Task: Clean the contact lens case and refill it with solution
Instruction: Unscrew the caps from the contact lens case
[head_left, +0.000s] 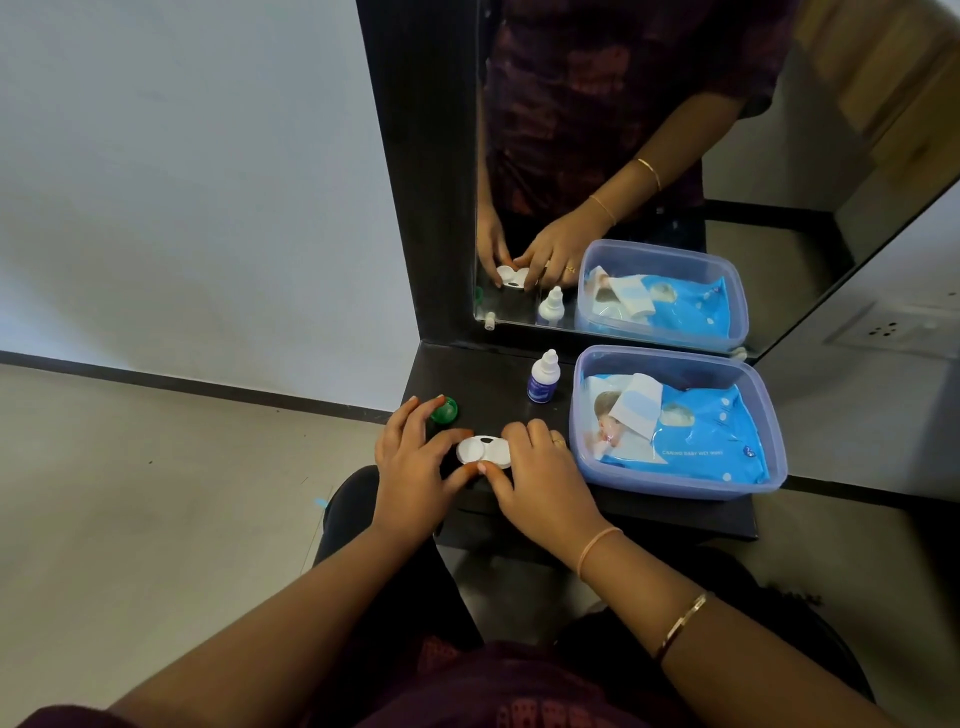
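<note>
A white contact lens case (484, 451) lies on the dark shelf (493, 379), with the left hand (415, 462) pinching its left end and the right hand (540, 478) curled over its right end. Behind the case to the left lies a green cap (445, 410). Behind it to the right stands a solution bottle (543, 376), and a plastic box (675, 488) of wipes (691, 426) sits to its right.

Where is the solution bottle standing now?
In the head view, the bottle stands upright on the shelf, just left of the tub and behind the case.

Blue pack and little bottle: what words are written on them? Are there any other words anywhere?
"CARING BABY WET WIPES": small white print on the blue wipes pack, last word faint.
Label on the solution bottle: too blurred to read.
Nothing else is readable.
</note>
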